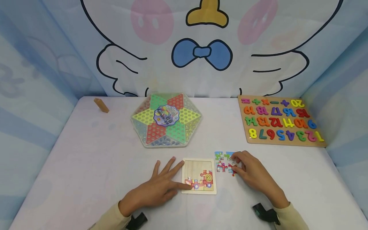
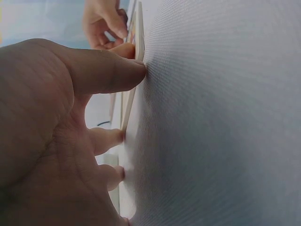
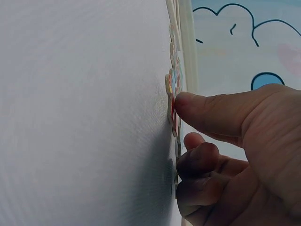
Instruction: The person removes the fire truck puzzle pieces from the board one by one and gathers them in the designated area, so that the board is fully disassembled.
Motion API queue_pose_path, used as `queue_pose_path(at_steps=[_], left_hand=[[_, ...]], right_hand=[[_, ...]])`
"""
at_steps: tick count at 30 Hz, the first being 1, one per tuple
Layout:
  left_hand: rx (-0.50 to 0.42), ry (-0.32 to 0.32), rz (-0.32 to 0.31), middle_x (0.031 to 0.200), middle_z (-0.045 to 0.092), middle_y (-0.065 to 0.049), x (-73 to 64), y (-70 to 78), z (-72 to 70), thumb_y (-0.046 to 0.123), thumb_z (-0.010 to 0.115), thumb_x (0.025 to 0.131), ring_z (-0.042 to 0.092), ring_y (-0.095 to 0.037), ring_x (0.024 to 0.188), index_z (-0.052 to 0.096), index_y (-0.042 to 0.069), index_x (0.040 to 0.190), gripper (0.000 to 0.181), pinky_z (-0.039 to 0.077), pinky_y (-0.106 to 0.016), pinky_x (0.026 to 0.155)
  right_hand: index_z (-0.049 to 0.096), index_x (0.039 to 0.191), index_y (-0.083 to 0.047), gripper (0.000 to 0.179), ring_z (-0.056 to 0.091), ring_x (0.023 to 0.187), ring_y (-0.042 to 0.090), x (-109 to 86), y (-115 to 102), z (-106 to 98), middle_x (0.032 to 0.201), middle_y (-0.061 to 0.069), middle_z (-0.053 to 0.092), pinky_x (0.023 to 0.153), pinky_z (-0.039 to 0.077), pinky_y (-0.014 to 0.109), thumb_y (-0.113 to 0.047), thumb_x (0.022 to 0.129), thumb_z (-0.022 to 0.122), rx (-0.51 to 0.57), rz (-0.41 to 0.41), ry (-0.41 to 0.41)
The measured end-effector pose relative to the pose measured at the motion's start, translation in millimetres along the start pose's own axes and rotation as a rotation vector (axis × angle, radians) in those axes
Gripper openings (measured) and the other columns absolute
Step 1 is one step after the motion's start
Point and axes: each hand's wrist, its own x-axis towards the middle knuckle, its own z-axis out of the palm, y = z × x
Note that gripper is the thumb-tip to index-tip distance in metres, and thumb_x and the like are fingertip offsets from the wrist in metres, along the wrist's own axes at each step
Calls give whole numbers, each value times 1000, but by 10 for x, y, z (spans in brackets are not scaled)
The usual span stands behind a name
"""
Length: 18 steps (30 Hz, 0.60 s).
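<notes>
Looks like a little curtained-off play booth, can't tell if it's in a home or a studio tbh. Cartoon backdrop [image 1: 201,80] across the top, blue-and-white curtains [image 1: 43,95] down both sides, white-topped table [image 1: 72,169] below with a Chinese checkers set [image 1: 166,116] mid-frame, wooden number board [image 1: 283,121] at right, tray jigsaw [image 1: 194,167] lower centre.

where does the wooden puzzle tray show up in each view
Head: the puzzle tray lies below centre, slightly right.
Left wrist: edge-on, a thin strip near top centre.
Right wrist: probably a pale edge near top centre; hard to tell.
Shared landmark: the right hand.
</notes>
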Motion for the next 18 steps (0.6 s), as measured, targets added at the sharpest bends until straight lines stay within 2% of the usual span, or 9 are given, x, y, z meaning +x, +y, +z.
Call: queue_pose_path(at_steps=[10,18], left_hand=[[6,3,-1,171,15,-7,6,-7,-3,15,64,99,-3,-37,156,67,44,133,45,-4,-76,112],[2,3,2,171,15,-8,6,-8,-5,14,64,99,-3,-37,156,67,43,133,45,-3,-77,112]], right_hand=[[63,116,-5,33,46,76,14,-3,-17,-8,93,1,56,61,40,25,-8,88,80,-5,25,6],[62,118,-4,37,46,77,14,-8,-19,-8,95,2,56,63,39,28,-13,88,81,-52,45,13]])
